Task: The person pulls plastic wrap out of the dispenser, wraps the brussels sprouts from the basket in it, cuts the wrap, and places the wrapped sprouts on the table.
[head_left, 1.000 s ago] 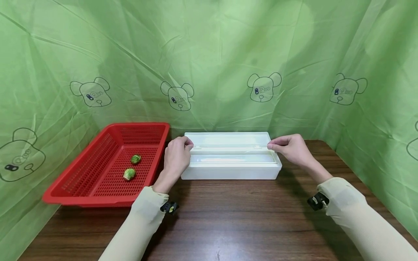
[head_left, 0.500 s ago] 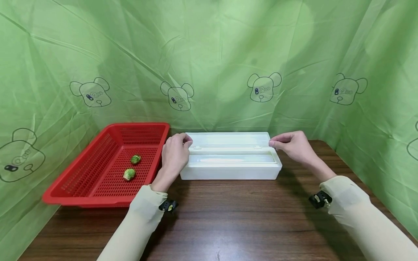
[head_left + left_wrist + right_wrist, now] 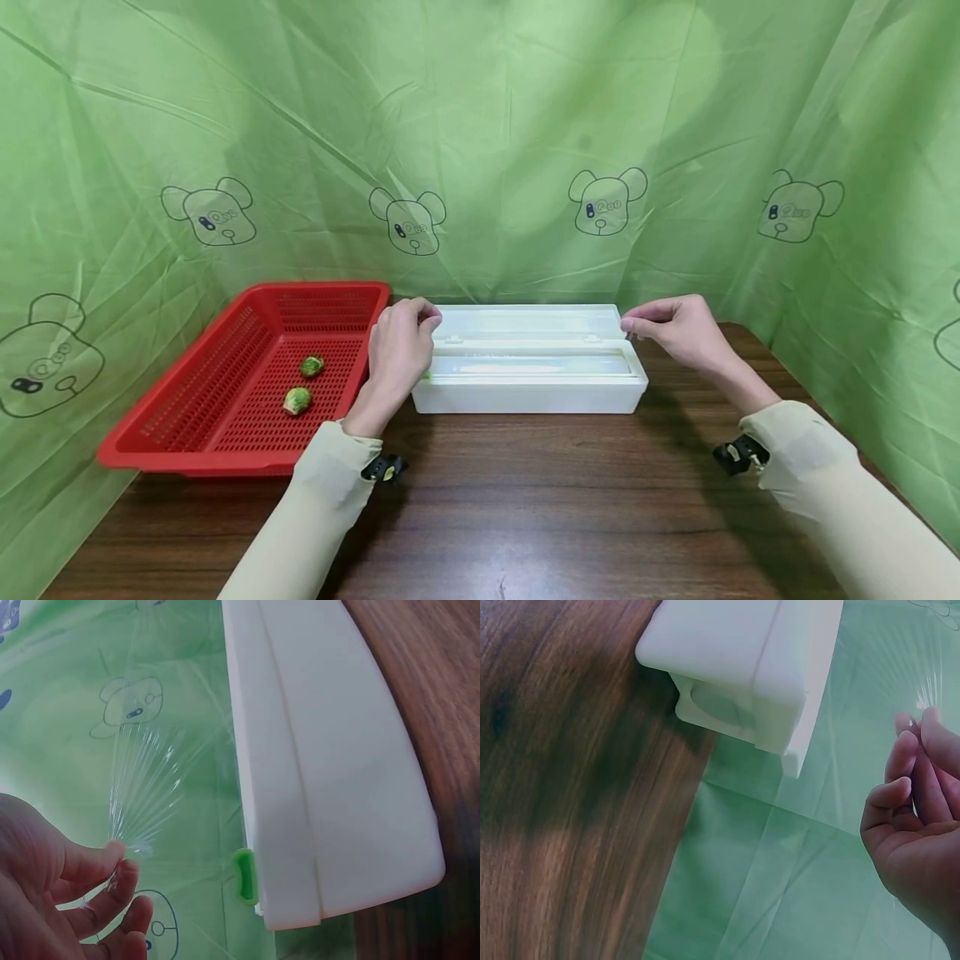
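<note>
A white cling film dispenser box (image 3: 528,397) sits on the table with its lid (image 3: 528,319) raised at the back. A shiny roll (image 3: 525,365) lies inside. My left hand (image 3: 399,354) pinches one corner of a clear sheet of cling film (image 3: 142,780) between thumb and fingers, above the box's left end. At the right end my right hand (image 3: 678,333) pinches the other corner; creases fan out from its fingertips in the right wrist view. In the left wrist view a small green slider (image 3: 244,877) shows at the box's edge.
Left of the box stands a red plastic basket (image 3: 367,367) with two small green sprouts, one nearer (image 3: 297,401) and one farther (image 3: 311,366). A green printed curtain (image 3: 510,150) hangs behind and at both sides of the brown wooden table (image 3: 510,500).
Both hands have risen slightly and drawn a little apart, the left going left and the right going right, still pinching the cling film. Box and basket have stayed essentially in place.
</note>
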### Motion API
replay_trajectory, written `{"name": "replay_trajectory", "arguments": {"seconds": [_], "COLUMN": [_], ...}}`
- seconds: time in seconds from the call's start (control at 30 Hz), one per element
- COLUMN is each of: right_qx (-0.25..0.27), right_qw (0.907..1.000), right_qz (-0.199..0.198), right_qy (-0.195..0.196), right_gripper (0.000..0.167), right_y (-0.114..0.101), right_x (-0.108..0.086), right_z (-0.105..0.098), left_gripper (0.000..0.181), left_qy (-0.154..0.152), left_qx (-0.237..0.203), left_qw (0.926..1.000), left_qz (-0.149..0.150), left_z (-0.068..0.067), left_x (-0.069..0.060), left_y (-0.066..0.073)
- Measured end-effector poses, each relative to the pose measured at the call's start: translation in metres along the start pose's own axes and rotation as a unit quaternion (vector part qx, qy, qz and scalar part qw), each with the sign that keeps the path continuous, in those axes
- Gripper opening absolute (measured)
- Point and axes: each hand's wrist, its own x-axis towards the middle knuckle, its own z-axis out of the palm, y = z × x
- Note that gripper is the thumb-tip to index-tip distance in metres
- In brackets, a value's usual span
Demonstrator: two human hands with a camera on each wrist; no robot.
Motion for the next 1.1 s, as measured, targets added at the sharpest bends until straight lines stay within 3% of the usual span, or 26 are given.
{"name": "replay_trajectory", "arguments": {"seconds": [1.1], "right_qx": [0.003], "right_qw": [0.9996], "right_qz": [0.015], "right_qy": [0.023], "right_gripper": [0.035], "right_y": [-0.027], "right_x": [0.013], "right_z": [-0.022], "left_gripper": [0.009], "left_qy": [0.002], "left_qx": [-0.012], "left_qw": [0.9999], "left_qz": [0.003], "left_z": [-0.026], "left_x": [0.015], "left_y": [0.017]}}
